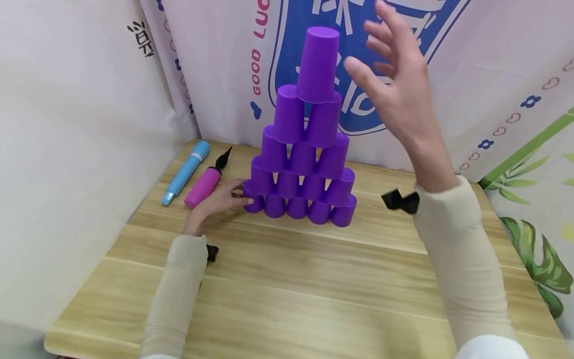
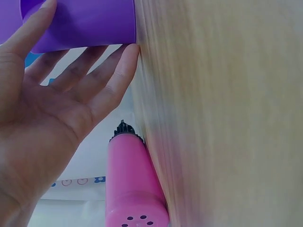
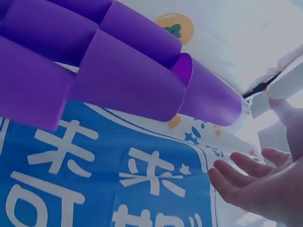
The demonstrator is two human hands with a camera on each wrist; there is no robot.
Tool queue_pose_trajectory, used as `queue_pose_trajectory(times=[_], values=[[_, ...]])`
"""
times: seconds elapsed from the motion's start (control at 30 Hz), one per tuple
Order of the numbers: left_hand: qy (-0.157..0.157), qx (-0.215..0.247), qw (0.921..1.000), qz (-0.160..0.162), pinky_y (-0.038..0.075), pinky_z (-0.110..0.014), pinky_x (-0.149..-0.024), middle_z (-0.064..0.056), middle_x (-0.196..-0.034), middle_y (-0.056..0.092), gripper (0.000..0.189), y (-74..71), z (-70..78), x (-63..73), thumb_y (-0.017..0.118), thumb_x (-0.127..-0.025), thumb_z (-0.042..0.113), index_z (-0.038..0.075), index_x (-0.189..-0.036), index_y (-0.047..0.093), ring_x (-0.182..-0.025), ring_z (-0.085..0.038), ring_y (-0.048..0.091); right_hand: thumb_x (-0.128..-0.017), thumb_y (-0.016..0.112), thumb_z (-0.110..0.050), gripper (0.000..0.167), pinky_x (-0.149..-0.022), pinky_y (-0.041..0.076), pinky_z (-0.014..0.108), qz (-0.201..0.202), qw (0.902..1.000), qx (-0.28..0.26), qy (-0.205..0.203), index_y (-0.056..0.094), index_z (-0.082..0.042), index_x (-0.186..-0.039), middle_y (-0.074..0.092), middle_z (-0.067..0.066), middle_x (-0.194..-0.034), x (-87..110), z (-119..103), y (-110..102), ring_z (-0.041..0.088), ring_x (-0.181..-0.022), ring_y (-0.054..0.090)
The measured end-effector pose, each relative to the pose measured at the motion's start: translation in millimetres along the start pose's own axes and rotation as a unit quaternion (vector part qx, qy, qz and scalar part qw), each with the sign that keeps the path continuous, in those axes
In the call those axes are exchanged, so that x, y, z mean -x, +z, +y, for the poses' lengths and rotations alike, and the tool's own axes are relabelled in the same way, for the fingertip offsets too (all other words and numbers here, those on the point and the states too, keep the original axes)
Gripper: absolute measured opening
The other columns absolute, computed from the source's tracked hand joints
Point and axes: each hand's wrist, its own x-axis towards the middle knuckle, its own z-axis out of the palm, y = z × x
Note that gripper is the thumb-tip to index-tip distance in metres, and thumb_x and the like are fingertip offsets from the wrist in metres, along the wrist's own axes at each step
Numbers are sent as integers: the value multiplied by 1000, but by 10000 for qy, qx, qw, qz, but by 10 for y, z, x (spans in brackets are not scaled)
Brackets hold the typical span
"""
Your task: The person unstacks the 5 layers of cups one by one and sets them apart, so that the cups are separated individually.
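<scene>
Purple cups, all upside down, form a tall pyramid on the wooden table [image 1: 314,279]. A single top cup [image 1: 318,67] crowns it, straddling a pair of cups below. My left hand [image 1: 224,196] is at the left end of the bottom row. Its thumb lies against the end cup [image 2: 90,26] in the left wrist view, with the other fingers extended along the cup's far side. Up beside the top cup, my right hand [image 1: 401,75] has its fingers spread and holds nothing. The right wrist view shows a gap between that hand and the top cup [image 3: 213,94].
Left of the pyramid lie a pink hand pump [image 1: 204,187] with a black nozzle and a light blue tube-shaped pump [image 1: 186,172]. A printed white curtain [image 1: 224,75] hangs close behind the cups. Black straps [image 1: 401,201] show at both wrists.
</scene>
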Motion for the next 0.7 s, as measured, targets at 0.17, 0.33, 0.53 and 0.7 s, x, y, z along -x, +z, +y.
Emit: queue_pose_trajectory(times=[0.17,0.33,0.53,0.7], values=[[30,95,9999,-11,55,-48,-84,-18,-137,49,63,15,1,6,67,-92,28,13,-146,38,-122,-36,52,-88,68,-32,77,-109,36,31,-496,9984,-129,245,28,-20,-152,39,-2,-150,-236,-32,147,16,-133,43],[-42,77,10000,-43,55,-47,-85,-19,-139,48,61,36,8,27,66,-93,25,12,-146,38,-124,-35,49,-86,71,-34,76,-106,41,35,-700,9964,-315,350,33,-25,-150,43,-2,-147,-288,149,256,19,-128,49],[-58,31,10000,-13,54,-48,-86,-21,-140,47,61,32,32,45,65,-94,23,10,-147,38,-125,-36,48,-85,73,-32,74,-102,45,36,-722,9958,-481,301,36,-25,-148,49,1,-140,-286,189,315,20,-121,56],[-65,-15,10000,-9,54,-47,-87,-23,-141,45,63,13,24,46,64,-94,24,10,-148,35,-124,-38,49,-86,72,-28,69,-97,49,35,-706,9957,-567,171,39,-21,-146,54,5,-133,-295,176,359,22,-111,61]])
